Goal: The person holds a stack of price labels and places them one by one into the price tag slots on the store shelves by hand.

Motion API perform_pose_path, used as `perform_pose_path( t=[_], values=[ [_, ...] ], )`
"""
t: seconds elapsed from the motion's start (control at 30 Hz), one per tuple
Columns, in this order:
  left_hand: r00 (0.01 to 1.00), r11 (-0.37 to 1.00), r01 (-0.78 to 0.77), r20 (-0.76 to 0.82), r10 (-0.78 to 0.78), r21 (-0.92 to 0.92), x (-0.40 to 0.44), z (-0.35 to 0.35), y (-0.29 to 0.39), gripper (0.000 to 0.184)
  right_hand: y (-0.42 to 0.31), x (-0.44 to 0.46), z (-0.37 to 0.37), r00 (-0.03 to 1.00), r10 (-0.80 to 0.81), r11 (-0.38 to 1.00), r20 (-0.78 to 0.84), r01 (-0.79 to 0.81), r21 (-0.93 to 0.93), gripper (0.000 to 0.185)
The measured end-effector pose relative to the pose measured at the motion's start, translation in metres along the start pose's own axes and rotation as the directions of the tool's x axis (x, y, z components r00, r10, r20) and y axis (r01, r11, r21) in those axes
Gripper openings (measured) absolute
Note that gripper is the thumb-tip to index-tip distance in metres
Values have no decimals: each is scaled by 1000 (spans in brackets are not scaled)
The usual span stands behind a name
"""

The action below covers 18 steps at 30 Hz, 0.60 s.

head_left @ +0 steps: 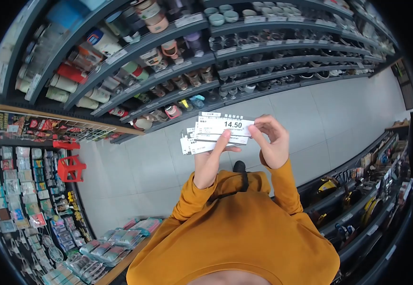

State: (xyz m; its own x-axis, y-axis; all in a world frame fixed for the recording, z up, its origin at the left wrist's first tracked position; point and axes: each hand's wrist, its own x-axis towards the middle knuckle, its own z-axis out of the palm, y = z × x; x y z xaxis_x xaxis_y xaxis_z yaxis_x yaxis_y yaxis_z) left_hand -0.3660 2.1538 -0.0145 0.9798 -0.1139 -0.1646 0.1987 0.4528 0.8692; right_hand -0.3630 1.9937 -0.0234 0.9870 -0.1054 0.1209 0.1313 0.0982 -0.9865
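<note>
Top label (pixel 233 125), white with dark bands, reads 14.50; more labels (pixel 186 146) fanned beneath, poking out past its left edge. All held above the floor. Left hand (pixel 208 167) clamps the stack at the lower edge, thumb on top, other fingers mostly hidden underneath. Right hand (pixel 274 146) has thumb and index finger pinched at the top label's right edge; remaining fingers curled.

Containers: dark shelf unit (pixel 292 89) ahead, price strips along front edges. Pale green bowls (pixel 217 19) stacked at left end of right bay's upper shelf; glassware (pixel 230 42) on rows below. Left bay: bottles and tumblers (pixel 154 19), some pink, some red-topped. Can't tell what's inside any of them. Wire rack (pixel 97 134) by left bay's lower end, red packets (pixel 40 124) in it.

Grey tiled floor (pixel 130 148), red stool (pixel 71 168) near its left edge. Hanging packs (pixel 14 183) cover far-left display; wrapped packs (pixel 106 249) piled along wood-edged table (pixel 135 252), lower left. Lower right, shelves (pixel 353 216) with yellow-and-dark goods (pixel 328 184), too blurred to name. Mustard sleeves (pixel 286 183) on both arms.
</note>
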Motion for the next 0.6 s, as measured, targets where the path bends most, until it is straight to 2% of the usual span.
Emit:
perform_pose_path(
  t=[0.17, 0.3, 0.47, 0.6],
  values=[
    [999, 999, -10, 48, 7, 52, -10, 39, -16, 26, -8, -17, -39, 999, 30, 999, -45, -29, 20, 15],
    [997, 997, -2, 72, -4, 82, -15, 53, -23, 25, -7, -24, -53, 997, -3, 998, -71, 7, 58, 16],
    [999, 994, -18, 34, 14, 105, -18, 62, -27, 24, -5, -24, -58, 998, 27, 994, -49, -21, 107, 15],
    [999, 991, -41, -16, 43, 129, -21, 61, -36, 22, -4, -21, -65, 999, 31, 999, 37, -31, -6, 15]
  ],
)
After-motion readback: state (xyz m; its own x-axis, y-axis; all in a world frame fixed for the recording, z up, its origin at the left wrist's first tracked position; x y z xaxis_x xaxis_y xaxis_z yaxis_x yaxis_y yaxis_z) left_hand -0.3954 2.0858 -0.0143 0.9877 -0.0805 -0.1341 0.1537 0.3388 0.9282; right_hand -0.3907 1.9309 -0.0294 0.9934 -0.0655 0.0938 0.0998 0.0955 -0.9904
